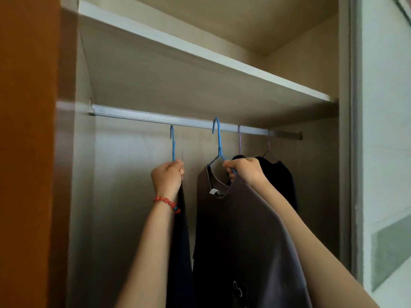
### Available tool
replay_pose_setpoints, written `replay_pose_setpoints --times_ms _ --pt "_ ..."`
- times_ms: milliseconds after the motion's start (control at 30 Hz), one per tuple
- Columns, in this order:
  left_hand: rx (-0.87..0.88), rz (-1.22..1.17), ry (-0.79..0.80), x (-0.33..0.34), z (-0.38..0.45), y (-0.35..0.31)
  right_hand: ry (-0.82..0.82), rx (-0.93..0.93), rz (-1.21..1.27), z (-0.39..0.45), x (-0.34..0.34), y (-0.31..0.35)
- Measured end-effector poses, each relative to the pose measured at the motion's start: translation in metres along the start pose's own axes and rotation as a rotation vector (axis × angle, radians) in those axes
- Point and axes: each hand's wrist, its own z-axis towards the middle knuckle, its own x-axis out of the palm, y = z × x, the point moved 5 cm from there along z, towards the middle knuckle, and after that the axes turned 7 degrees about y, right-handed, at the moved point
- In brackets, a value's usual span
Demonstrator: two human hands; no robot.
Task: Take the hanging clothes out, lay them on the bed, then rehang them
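Observation:
A silver rail (155,117) runs across the open wardrobe. My left hand (167,177) grips a blue hanger (172,143) whose hook sits just below the rail; a dark garment (181,241) hangs from it edge-on. My right hand (242,171) grips the shoulder of a second blue hanger (219,138), its hook at rail height. This hanger carries a brown-grey T-shirt (244,241) with a white neck label. Behind my right hand, two purple hangers (239,138) hold black garments (280,178) on the rail.
A white shelf (200,52) lies above the rail. The brown wardrobe side (29,152) stands at the left, a sliding door frame with glass panel (382,152) at the right. The rail's left stretch carries no hangers.

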Motion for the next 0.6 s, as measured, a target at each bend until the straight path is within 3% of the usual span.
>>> replay_pose_setpoints --times_ms 300,600 --pt "0.162 0.043 -0.053 0.01 0.072 -0.041 0.156 -0.08 0.014 0.101 0.004 0.023" --pt "0.114 0.254 -0.123 -0.011 0.123 -0.028 0.166 -0.049 0.008 0.161 0.015 0.001"
